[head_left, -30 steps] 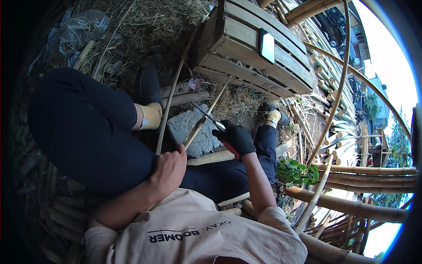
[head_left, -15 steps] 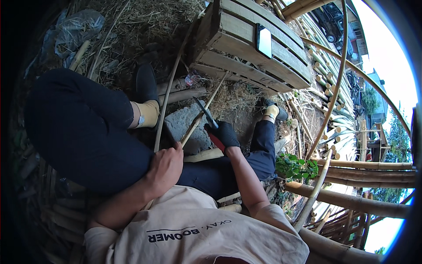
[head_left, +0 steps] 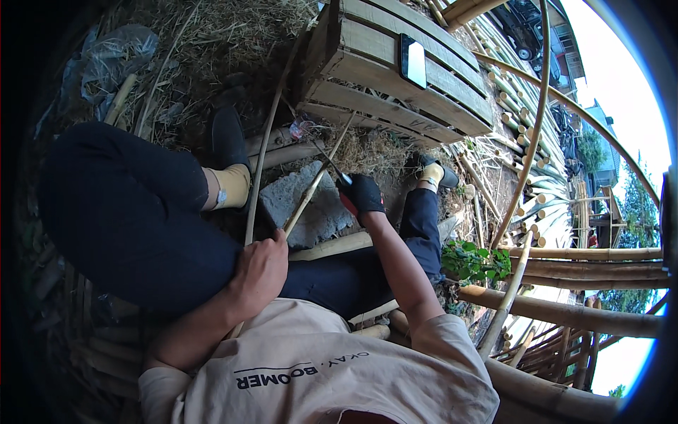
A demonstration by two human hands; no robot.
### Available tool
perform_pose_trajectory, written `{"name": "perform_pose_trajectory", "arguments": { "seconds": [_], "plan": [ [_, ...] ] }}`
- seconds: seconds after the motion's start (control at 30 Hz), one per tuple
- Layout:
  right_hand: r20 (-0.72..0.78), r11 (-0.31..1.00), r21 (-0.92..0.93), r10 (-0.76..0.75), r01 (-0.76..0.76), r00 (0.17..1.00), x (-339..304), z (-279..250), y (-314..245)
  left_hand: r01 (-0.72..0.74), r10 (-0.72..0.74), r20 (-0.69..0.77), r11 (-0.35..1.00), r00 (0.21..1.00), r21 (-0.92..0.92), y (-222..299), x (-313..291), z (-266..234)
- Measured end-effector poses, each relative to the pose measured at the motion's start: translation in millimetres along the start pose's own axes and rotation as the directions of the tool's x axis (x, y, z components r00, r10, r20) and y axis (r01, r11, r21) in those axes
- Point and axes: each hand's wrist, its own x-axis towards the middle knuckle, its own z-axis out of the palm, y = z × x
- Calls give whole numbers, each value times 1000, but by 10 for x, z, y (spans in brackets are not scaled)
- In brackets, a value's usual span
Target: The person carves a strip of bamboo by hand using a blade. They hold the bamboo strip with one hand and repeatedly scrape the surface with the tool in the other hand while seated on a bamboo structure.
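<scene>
My left hand (head_left: pixel 263 267), bare, is closed around the near end of a thin bamboo strip (head_left: pixel 311 192) by my thigh. The strip slants away over a rough grey concrete block (head_left: pixel 293 212), its far end by a wooden crate (head_left: pixel 395 88). In a black and red glove, my right hand (head_left: pixel 364 196) is closed on the handle of a knife (head_left: pixel 344 177). The knife's narrow blade points forward and left, crossing the strip in view; whether they touch I cannot tell. Part of the strip is hidden inside my left fist.
A phone (head_left: pixel 412 61) rests on the crate's slats. A long bent bamboo strip (head_left: pixel 263 155) rises beside my left knee. Bamboo poles (head_left: pixel 551 311) run along the right, near a leafy green plant (head_left: pixel 474 261). Straw and a plastic sheet (head_left: pixel 120 56) lie at the far left.
My right hand has moved a little forward with the knife, and the blade now looks thinner, seen more edge-on. My left hand keeps its hold on the bamboo strip.
</scene>
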Motion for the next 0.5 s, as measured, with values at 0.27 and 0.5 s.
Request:
{"name": "perform_pose_trajectory", "arguments": {
  "seconds": [0.27,0.5],
  "plan": [
    [42,993,-112,49,-44,998,216,-159,286,52,-51,15,997,999,-52,12,20,11],
    [135,997,79,5,-16,991,-401,-118,-223,76,-74,22,991,997,-110,75,41,-109]
  ]
}}
